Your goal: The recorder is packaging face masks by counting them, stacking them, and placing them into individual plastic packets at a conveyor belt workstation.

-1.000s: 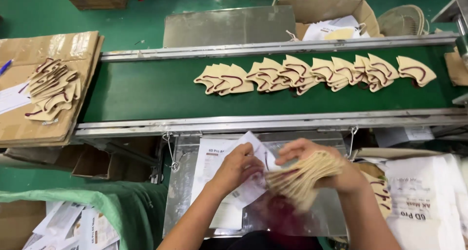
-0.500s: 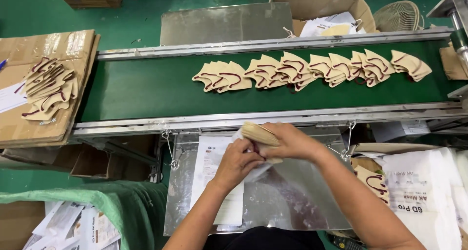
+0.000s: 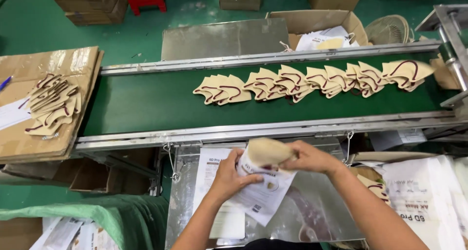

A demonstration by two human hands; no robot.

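Observation:
My left hand [image 3: 229,178] grips a white printed plastic pouch [image 3: 265,194] over a metal work tray [image 3: 321,216]. My right hand [image 3: 312,158] holds a stack of beige face masks [image 3: 267,151] whose lower end sits inside the pouch mouth. Just beyond my hands runs a green conveyor belt [image 3: 146,104], carrying a row of several beige masks with dark red ear loops [image 3: 312,79].
A loose pile of masks [image 3: 51,104] lies on flattened cardboard [image 3: 29,133] at the left. More white pouches [image 3: 424,201] lie at the right, and an open carton with pouches [image 3: 324,33] stands behind the belt. A fan [image 3: 395,29] sits at the far right.
My right hand brought the fanned mask stack together and moved it left into the pouch held by my left hand. The masks on the belt have shifted slightly.

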